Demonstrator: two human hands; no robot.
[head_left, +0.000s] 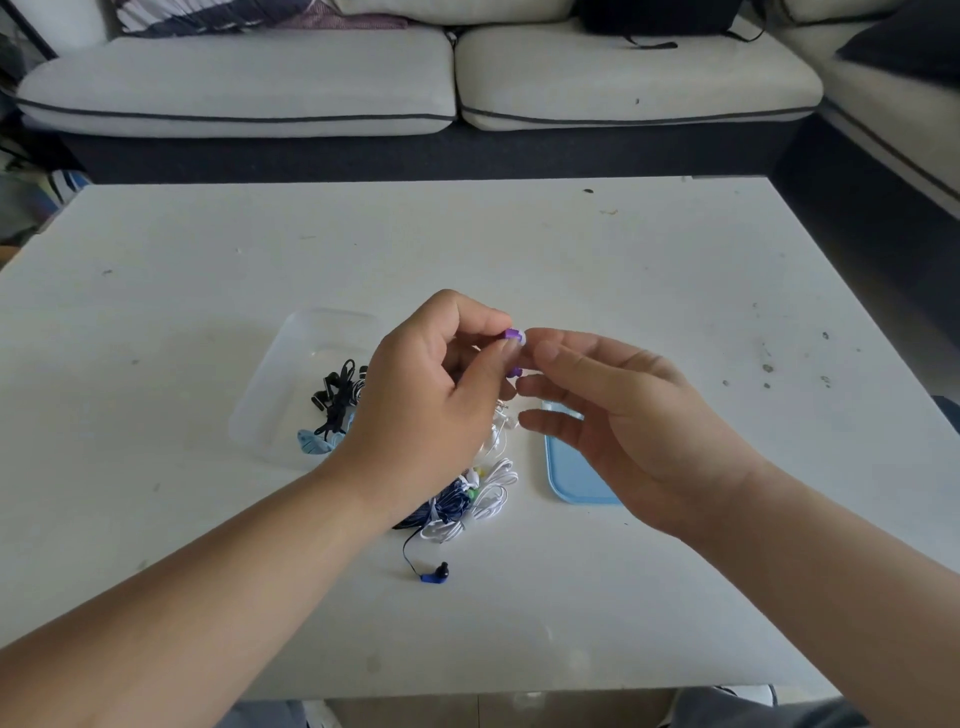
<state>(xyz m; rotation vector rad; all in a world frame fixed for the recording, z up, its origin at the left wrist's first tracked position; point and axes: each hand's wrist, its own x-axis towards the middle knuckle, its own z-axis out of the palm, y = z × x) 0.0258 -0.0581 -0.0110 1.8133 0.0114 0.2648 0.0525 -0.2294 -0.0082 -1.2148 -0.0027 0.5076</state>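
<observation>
The left hand (431, 395) pinched a purple earbud (513, 335) between thumb and fingertips, raised above the table (208, 260), over the gap between the box (270, 395) and the lid (571, 478). A second bud (516, 372) showed just below it at the same hand, and a pale cord (500, 436) hung down from the palm towards the pile (467, 504). The right hand (618, 410) was open, fingers relaxed and spread, its index tip right at the earbud's white tip (touching or just short of it, I could not tell).

The earbud looked very light and hard-shelled, with a soft tip that would likely pull off if tugged. The purple shell seemed the best place to hold it. The cord looked thin and limp, so it would trail and probably snag on the tangled navy and white cords in the pile, and a slow lift seemed wiser than a jerk.

The box, clear and open, lay just left of the hands with black earphones inside. Its low wall could catch a dangling cord. The lid lay flat just to the right, partly under the right hand. A blue bud (434, 574) sat loose near the pile on the near side. The far half of the table offered broad open room, and its edges were well apart from the hands.
</observation>
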